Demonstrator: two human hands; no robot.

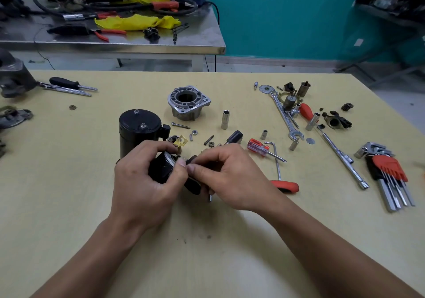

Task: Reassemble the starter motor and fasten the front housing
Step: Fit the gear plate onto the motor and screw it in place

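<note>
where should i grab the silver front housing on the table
Probably from above, across the cylindrical body just under the square flange of the front housing: it stands upright, bore facing up, and the flange would stop a grip slipping. Nothing touches it; the black motor body stands near-left.

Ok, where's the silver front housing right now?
Head view, middle of the table: the front housing stands right of the black motor body and left of an upright socket.

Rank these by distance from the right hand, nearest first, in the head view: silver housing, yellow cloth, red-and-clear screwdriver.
1. Red-and-clear screwdriver, just beyond the right hand.
2. Silver housing, farther back at mid-table.
3. Yellow cloth, on the far steel table.
</note>
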